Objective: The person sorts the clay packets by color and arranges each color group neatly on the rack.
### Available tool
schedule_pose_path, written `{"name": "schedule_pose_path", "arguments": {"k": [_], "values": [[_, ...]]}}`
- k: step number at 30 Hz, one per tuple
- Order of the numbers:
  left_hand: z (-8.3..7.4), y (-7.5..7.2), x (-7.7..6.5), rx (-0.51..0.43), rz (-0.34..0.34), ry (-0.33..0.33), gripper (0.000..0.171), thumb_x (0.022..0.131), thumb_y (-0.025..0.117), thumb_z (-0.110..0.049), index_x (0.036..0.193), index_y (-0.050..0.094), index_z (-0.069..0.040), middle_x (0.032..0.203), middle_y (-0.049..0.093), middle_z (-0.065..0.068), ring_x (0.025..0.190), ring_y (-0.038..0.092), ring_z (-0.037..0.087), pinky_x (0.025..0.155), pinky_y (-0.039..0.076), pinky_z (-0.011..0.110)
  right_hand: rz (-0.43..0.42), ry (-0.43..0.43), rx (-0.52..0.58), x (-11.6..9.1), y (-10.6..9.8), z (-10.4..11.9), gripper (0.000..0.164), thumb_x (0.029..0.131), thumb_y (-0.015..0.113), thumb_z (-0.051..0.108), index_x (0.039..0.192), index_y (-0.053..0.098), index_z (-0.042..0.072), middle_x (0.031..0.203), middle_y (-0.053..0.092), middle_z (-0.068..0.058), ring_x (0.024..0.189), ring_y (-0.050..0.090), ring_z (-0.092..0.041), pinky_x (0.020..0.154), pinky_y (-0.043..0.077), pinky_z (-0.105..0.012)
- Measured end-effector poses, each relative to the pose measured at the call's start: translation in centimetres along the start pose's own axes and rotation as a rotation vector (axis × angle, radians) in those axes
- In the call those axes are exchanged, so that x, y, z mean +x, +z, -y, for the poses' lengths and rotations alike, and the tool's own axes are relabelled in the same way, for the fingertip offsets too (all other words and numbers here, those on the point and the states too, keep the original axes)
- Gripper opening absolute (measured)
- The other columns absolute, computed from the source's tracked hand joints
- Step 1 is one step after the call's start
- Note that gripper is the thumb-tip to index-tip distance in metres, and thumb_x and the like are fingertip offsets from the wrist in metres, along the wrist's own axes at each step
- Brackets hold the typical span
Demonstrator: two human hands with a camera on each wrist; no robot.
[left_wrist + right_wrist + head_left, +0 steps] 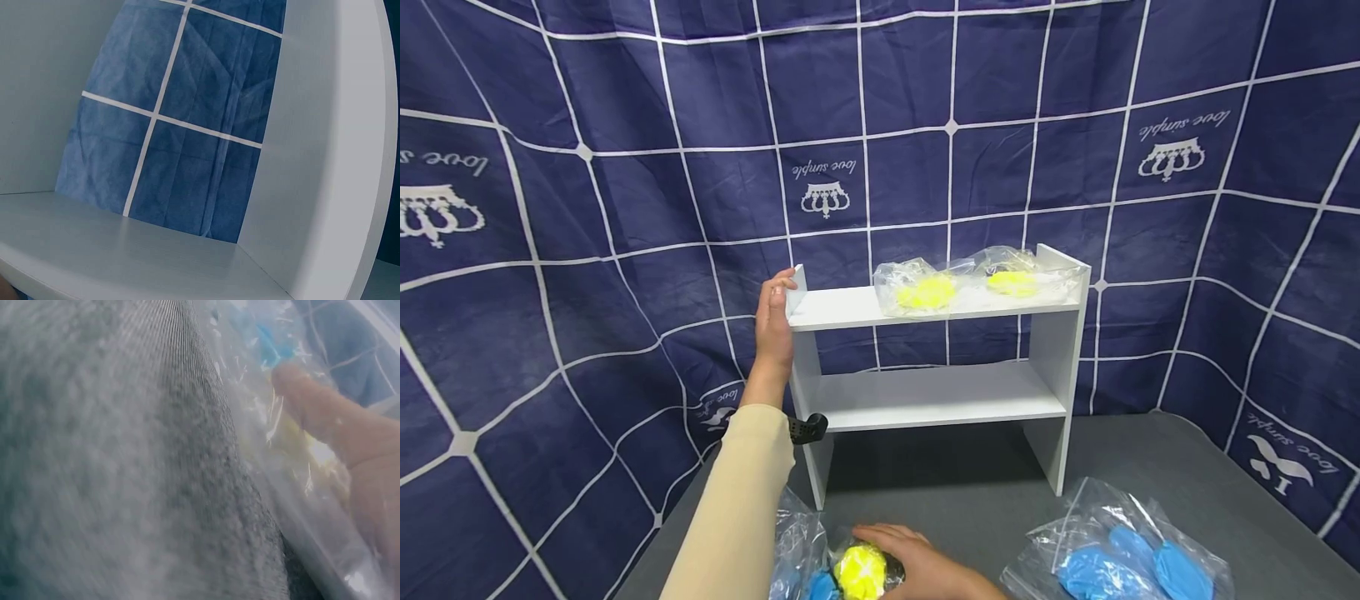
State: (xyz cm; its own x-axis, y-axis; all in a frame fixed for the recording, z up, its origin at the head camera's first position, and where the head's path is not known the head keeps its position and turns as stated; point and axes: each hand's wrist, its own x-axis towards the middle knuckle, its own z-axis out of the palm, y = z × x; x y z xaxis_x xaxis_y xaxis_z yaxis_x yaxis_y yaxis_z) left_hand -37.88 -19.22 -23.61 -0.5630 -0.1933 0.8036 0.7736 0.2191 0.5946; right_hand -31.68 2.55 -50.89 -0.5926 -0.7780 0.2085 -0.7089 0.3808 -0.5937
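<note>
My left hand grips the upper end of the left side panel of a white two-tier shelf, fingers bent over its edge. The left wrist view looks in at the shelf's white boards; that hand is mostly out of it. At the bottom of the head view, my right hand curls around a clear plastic bag with a bright yellow bundle inside. Seen from the right wrist, the thumb lies against the crinkled bag. What the yellow bundle is cannot be told.
Two clear bags with yellow contents lie on the top board, centre and right. On the grey surface, a bag of blue items lies at right and another bag with blue contents at left. Navy gridded cloth hangs behind.
</note>
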Motion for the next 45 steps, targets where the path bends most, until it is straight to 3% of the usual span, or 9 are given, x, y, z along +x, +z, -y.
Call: {"name": "schedule_pose_path", "arguments": {"k": [4, 10, 17, 25, 28, 37, 40, 45], "values": [[-0.1, 0.0, -0.1, 0.006, -0.006, 0.007, 0.034, 0.1, 0.028, -0.011, 0.113, 0.043, 0.017, 0.148, 0.044, 0.029, 0.147, 0.031, 0.039, 0.122, 0.016, 0.047, -0.006, 0.027, 0.017, -0.1, 0.3, -0.1, 0.08, 0.083, 0.078, 0.046, 0.151, 0.041, 0.029, 0.15, 0.05, 0.005, 0.137, 0.046, -0.019, 0.101, 0.044, -0.048], [0.0, -0.1, -0.2, 0.003, -0.009, -0.002, 0.036, 0.099, 0.028, -0.013, 0.114, 0.042, 0.017, 0.149, 0.044, 0.027, 0.147, 0.031, 0.037, 0.122, 0.016, 0.047, -0.051, -0.026, -0.017, -0.3, 0.4, -0.2, 0.076, 0.083, 0.078, 0.046, 0.148, 0.046, 0.025, 0.143, 0.057, 0.005, 0.131, 0.051, -0.015, 0.097, 0.045, -0.042], [0.2, 0.1, 0.0, -0.031, 0.002, -0.012, 0.036, 0.1, 0.03, -0.015, 0.115, 0.041, 0.015, 0.15, 0.042, 0.027, 0.148, 0.029, 0.036, 0.122, 0.015, 0.046, -0.082, -0.03, 0.06, -0.4, 0.4, -0.5, 0.072, 0.081, 0.081, 0.042, 0.144, 0.052, 0.022, 0.138, 0.061, 0.008, 0.122, 0.052, -0.008, 0.091, 0.046, -0.033], [0.2, 0.1, -0.2, -0.01, -0.005, -0.014, 0.035, 0.1, 0.029, -0.015, 0.113, 0.042, 0.015, 0.149, 0.043, 0.028, 0.147, 0.031, 0.037, 0.121, 0.016, 0.047, -0.062, 0.037, 0.285, -0.5, 0.2, -0.7, 0.065, 0.08, 0.083, 0.026, 0.139, 0.057, 0.014, 0.124, 0.061, 0.003, 0.103, 0.052, 0.003, 0.082, 0.049, -0.02], [0.1, 0.1, -0.1, -0.01, -0.001, -0.005, 0.034, 0.1, 0.029, -0.013, 0.114, 0.043, 0.016, 0.149, 0.043, 0.028, 0.147, 0.031, 0.038, 0.121, 0.017, 0.047, -0.087, 0.023, 0.336, -0.6, 0.0, -0.4, 0.064, 0.08, 0.082, 0.024, 0.138, 0.057, 0.012, 0.12, 0.06, 0.003, 0.098, 0.053, 0.005, 0.08, 0.051, -0.019], [0.1, -0.2, 0.0, -0.002, -0.011, -0.001, 0.034, 0.1, 0.03, -0.015, 0.114, 0.043, 0.014, 0.149, 0.043, 0.027, 0.148, 0.03, 0.037, 0.122, 0.016, 0.047, -0.081, 0.018, 0.554, -0.7, -0.8, -0.5, 0.059, 0.086, 0.077, 0.019, 0.14, 0.055, 0.013, 0.129, 0.057, -0.006, 0.095, 0.061, -0.001, 0.076, 0.056, -0.02], [0.2, -0.1, -0.1, -0.005, -0.007, -0.004, 0.035, 0.1, 0.03, -0.016, 0.114, 0.043, 0.014, 0.15, 0.043, 0.027, 0.148, 0.03, 0.037, 0.121, 0.016, 0.047, -0.076, 0.011, 0.586, -0.9, -1.0, -0.4, 0.059, 0.087, 0.076, 0.017, 0.141, 0.054, 0.014, 0.129, 0.057, -0.007, 0.093, 0.062, -0.003, 0.076, 0.057, -0.021], [0.0, -0.2, -0.2, 0.0, 0.002, -0.008, 0.036, 0.099, 0.03, -0.015, 0.115, 0.044, 0.014, 0.15, 0.043, 0.026, 0.147, 0.032, 0.037, 0.12, 0.018, 0.046, -0.108, 0.008, 0.545, -1.0, -1.4, 0.3, 0.055, 0.086, 0.076, 0.016, 0.138, 0.058, 0.015, 0.122, 0.058, -0.003, 0.083, 0.06, 0.0, 0.072, 0.056, -0.02]]}}
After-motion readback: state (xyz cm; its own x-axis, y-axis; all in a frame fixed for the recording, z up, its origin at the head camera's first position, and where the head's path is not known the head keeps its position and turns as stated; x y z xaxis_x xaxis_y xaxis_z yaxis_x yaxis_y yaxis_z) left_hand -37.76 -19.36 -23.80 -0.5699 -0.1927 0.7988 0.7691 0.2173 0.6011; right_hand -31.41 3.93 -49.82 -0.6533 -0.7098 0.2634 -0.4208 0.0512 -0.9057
